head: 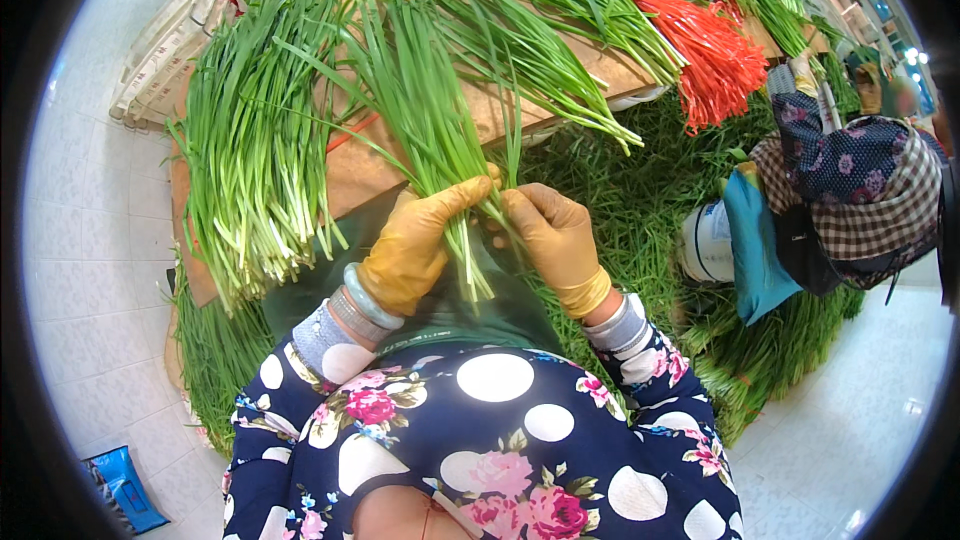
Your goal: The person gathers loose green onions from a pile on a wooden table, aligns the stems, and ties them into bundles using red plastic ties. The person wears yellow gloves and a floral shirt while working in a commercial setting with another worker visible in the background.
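Observation:
My left hand (420, 240), in a yellow rubber glove, is closed around a bunch of green garlic chives (431, 112). The pale stem ends hang below the fist, over my dark green apron (480, 322). Close beside it, my right hand (551, 240), gloved the same way, pinches a few stems at the bunch's right side between thumb and fingers. To the left, a large pile of chives (255, 142) lies on the wooden board (364, 184), its pale ends towards me. More loose chives (517, 37) lie beyond my hands.
Red plastic strips (705, 45) lie on the board at the right. Cut leaves (637, 165) cover the area below the board. A person in a checked hat (862, 217) works at the right, near a white bucket (709, 240). Stacked crates (169, 52) stand at the left; a blue packet (127, 487) lies on the floor.

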`<state>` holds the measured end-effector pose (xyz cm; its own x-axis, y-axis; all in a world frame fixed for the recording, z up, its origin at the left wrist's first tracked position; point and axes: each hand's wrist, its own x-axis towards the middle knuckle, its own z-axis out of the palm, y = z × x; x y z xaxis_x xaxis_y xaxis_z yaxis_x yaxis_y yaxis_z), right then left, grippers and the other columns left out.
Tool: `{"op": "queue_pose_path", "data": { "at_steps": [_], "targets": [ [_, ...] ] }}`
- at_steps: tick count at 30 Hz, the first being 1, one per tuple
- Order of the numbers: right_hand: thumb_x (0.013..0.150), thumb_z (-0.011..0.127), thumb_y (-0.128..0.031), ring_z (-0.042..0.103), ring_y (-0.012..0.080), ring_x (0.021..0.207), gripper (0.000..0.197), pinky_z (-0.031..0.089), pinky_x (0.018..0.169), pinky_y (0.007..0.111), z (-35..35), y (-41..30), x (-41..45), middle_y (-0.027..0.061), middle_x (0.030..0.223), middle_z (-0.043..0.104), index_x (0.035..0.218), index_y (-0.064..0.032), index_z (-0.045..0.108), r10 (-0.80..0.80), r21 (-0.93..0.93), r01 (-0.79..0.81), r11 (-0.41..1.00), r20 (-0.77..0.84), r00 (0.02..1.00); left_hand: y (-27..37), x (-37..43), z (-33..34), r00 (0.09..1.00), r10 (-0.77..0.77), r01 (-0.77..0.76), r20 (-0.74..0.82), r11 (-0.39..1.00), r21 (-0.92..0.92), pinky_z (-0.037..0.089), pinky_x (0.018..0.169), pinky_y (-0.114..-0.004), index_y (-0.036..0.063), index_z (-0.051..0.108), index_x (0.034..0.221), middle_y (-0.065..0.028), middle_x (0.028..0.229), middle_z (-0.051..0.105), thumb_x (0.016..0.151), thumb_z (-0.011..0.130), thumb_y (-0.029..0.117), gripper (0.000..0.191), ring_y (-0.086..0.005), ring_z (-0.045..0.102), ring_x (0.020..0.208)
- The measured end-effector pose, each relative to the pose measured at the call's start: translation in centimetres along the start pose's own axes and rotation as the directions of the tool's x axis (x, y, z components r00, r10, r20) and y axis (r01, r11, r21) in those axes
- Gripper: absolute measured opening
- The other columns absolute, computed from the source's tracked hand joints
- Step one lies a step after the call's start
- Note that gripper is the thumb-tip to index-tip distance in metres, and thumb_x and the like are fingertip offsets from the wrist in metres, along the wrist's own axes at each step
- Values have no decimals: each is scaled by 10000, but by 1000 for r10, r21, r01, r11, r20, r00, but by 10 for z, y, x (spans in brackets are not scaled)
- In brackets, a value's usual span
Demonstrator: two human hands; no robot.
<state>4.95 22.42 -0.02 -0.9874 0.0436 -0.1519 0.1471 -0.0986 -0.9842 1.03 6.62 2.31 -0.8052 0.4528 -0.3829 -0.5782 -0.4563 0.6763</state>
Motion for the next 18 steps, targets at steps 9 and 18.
{"op": "queue_pose_path", "data": {
  "at_steps": [9, 18],
  "targets": [
    [854, 618, -235, 670, 214, 633, 205, 500, 562, 320, -104, 74, -20, 156, 765, 678, 829, -36, 662, 120, -869, -186, 459, -146, 982, 0, 10, -10, 998, 23, -8, 51, 960, -281, 510, 936, -408, -20, 628, 1059, -109, 1022, 669, 899, 575, 97, 205, -232, 641, 974],
    [816, 674, -243, 557, 275, 847, 216, 456, 708, 386, -77, -80, 8, 77, 913, 568, 953, -117, 566, -671, -960, 269, -81, 252, 697, 20, 7, -6, 948, -46, 197, 314, 861, -470, 409, 616, -252, -33, 468, 1270, 28, 690, 390, 926, 552, 163, 405, -89, 391, 575]
  ]
}}
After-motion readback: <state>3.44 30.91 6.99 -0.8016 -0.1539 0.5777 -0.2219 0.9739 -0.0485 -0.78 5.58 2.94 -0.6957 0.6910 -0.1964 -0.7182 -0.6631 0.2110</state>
